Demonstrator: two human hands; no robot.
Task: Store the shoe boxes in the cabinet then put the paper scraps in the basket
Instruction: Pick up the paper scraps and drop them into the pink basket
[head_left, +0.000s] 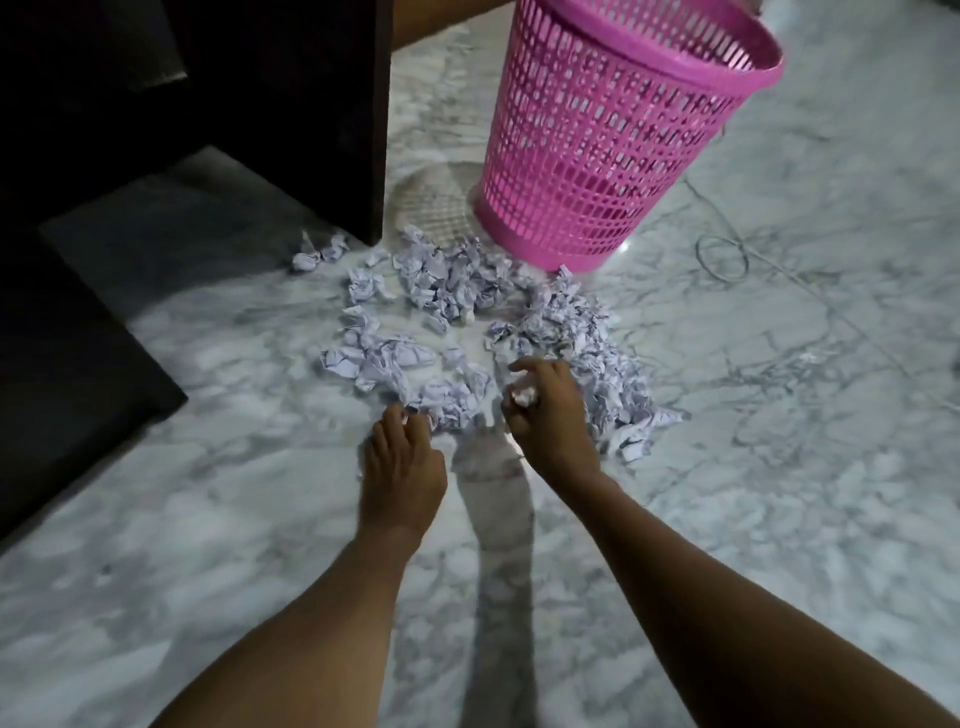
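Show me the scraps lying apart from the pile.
The small clump by the cabinet corner, far left; all others crowd the pile before the basket.

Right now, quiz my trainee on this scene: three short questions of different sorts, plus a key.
1. True or false: the basket lies on its side.
2. Which hand holds a crumpled scrap?
3. In view, the cabinet stands to which side of the scrap pile: A left, B right?
Key: 1 false, it stands upright. 2 The right hand. 3 A.
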